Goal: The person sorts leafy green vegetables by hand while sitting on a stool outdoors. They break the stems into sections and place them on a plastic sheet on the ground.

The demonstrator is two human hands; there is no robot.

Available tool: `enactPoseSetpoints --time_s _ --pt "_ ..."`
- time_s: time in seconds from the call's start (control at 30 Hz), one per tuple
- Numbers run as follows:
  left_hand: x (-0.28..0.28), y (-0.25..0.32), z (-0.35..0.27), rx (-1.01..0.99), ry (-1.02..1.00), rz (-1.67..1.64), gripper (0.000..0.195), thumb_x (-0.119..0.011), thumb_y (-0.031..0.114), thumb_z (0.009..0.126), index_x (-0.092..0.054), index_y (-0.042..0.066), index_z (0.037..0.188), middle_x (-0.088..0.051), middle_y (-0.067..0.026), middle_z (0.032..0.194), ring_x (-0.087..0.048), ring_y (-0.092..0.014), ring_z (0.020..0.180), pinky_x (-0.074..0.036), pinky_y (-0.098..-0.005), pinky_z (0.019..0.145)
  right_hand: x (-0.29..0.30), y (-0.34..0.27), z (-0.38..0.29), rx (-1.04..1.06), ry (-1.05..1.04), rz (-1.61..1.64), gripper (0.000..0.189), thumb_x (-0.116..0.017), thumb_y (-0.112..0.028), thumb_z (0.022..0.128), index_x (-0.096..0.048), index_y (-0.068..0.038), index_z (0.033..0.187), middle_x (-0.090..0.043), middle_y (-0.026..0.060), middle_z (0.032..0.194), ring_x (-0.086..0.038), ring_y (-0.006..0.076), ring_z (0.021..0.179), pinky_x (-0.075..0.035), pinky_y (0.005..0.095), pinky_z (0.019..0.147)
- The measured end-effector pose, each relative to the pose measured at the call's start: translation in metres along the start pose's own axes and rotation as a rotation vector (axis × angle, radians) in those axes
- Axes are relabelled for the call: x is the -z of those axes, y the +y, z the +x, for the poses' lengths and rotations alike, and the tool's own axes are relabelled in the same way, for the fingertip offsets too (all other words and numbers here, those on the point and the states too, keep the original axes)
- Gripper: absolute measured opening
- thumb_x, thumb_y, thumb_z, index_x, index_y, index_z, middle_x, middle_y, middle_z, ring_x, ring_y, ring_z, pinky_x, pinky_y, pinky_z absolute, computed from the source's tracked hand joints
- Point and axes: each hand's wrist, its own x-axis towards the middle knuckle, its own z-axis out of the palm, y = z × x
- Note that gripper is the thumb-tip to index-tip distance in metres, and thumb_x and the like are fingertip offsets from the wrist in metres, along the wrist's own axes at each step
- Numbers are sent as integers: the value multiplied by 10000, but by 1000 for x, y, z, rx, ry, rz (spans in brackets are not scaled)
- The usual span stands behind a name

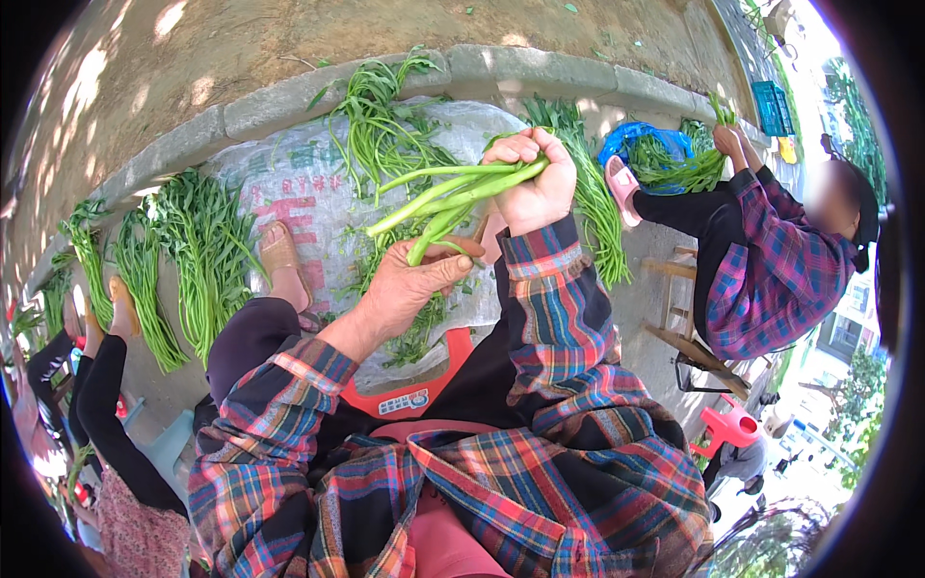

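Note:
My right hand (pixel 538 177) is closed around a small bunch of green water spinach stems (pixel 462 189), their bare ends pointing left. Below it, my left hand (pixel 412 285) pinches the end of one thick stem between thumb and fingers. Under both hands lies a whitish woven plastic sheet (pixel 289 173) bearing printed writing. On the sheet's far part sits a loose pile of water spinach (pixel 383 130). Trimmed leaves and bits (pixel 419 325) are scattered beneath my left hand, partly hidden by it. A long bundle of greens (pixel 589 195) lies just right of my right hand.
Several water spinach bundles (pixel 199 253) lie along the left. A stone kerb (pixel 535 68) runs behind the sheet. At right, a seated person (pixel 780 246) holds greens above a blue plastic bag (pixel 636 134). Other people's legs (pixel 108 390) extend in from the left. A red stool (pixel 455 354) is between my legs.

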Motion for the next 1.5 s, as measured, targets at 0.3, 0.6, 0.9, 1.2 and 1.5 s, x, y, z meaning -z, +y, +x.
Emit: enactPoseSetpoints --time_s 0.3,0.6,0.9,1.2,1.5 --pt "10 7 -11 225 -112 -224 255 -595 252 865 -602 20 972 -622 -94 927 -622 -176 814 -516 -280 651 -10 -12 -6 -3 -8 33 108 -458 -114 839 -448 -84 735 -421 -29 575 -420 115 516 -385 294 549" --pt "21 4 -16 231 -162 -64 205 -615 127 845 -621 -6 1001 -641 -77 856 -618 -134 738 -518 -244 634 -8 -27 -7 22 -46 18 121 -454 -106 837 -454 -62 724 -412 -11 561 -415 126 527 -379 302 563" --pt "23 5 -13 176 -52 44 129 -576 -3 805 -622 -5 926 -651 -99 853 -601 -120 687 -501 -234 586 -10 -28 -6 -3 -32 38 138 -444 -139 856 -445 -84 730 -414 -20 566 -407 119 517 -374 296 554" --pt "31 -7 -10 10 -20 245 94 -550 -30 768 -628 2 727 -630 -81 767 -569 -111 630 -449 -227 525 -9 -21 -5 -59 -74 41 94 -466 -94 820 -481 -37 748 -412 -4 575 -417 123 529 -380 298 567" --pt "44 15 -6 -15 171 1160 53 -647 98 710 -658 46 716 -616 -143 732 -591 -276 616 -457 -372 550 -11 -16 -6 -130 -48 5 139 -456 -125 841 -455 -79 710 -408 -27 585 -402 117 517 -365 285 550"
